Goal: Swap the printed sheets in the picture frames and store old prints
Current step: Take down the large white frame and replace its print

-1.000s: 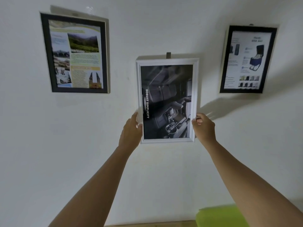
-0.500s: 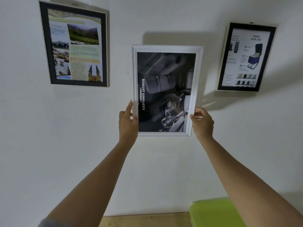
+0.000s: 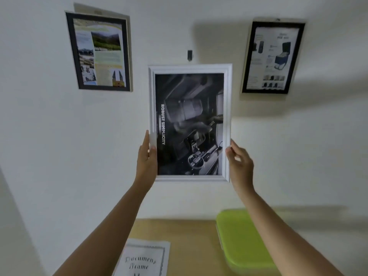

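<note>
**Middle picture taken down for a print swap.** The white frame point(image 3: 228, 100), with its dark print point(image 3: 189, 124) facing the person, is held upright between both hands; it is clear of the wall hook point(image 3: 190, 55), which stands bare above the hands. The step in hand is judged to be carrying this frame off the wall; the swap itself is not yet begun. The left hand point(image 3: 146, 162) grips the lower left edge, thumb on the front moulding and fingers laid nearly straight up along the edge; the right hand point(image 3: 240, 166) grips the lower right edge, thumb tip on the front and fingers curled round the back. Both arms reach up and forward, the hands at about the same height. The next move probably calls for lowering the frame to the table point(image 3: 191, 234) below the hands and turning it face down to reach the backing, kept level throughout. A loose printed sheet point(image 3: 142, 259) lies on the table beside the left forearm, and a green box point(image 3: 243, 244) stands under the right forearm. The left black frame point(image 3: 98, 50) hangs up and left of the left hand; the right black frame point(image 3: 272, 56) hangs up and right of the right hand.
</note>
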`<state>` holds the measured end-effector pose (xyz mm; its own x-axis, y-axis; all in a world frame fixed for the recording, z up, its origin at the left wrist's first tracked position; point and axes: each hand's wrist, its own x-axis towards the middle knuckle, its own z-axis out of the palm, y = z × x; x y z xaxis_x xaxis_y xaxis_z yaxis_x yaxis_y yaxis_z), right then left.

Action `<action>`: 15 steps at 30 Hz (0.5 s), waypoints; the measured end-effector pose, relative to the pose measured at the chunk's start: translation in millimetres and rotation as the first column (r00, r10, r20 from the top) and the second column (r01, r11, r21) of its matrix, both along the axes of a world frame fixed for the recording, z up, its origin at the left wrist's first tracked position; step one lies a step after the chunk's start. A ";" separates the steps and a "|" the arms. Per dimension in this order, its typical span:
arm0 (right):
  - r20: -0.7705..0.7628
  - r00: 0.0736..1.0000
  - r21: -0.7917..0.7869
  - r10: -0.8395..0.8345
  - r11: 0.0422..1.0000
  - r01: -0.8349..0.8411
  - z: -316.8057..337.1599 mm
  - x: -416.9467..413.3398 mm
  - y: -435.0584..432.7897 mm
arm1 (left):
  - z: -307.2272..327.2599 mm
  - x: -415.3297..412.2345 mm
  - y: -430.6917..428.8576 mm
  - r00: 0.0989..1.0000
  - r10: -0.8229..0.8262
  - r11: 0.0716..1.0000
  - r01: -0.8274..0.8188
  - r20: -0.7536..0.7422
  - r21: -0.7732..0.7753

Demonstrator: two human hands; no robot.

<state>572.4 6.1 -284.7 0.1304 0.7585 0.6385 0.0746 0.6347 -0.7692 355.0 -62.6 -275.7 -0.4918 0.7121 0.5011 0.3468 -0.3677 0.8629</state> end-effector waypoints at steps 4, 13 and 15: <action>-0.003 0.990 -0.172 0.143 0.975 -0.141 -76.5 17.4 -52.4 | -78.0 23.3 -47.3 0.991 0.021 0.986 0.001 0.132 -0.164; -0.003 0.959 -0.438 0.283 0.862 -0.255 -183.1 41.9 -132.5 | -201.8 65.1 -136.3 0.977 0.192 0.831 -0.111 0.094 -0.546; 0.022 0.963 -0.432 0.268 0.871 -0.233 -189.5 40.8 -139.5 | -196.8 76.5 -141.9 0.984 0.180 0.813 -0.154 -0.009 -0.562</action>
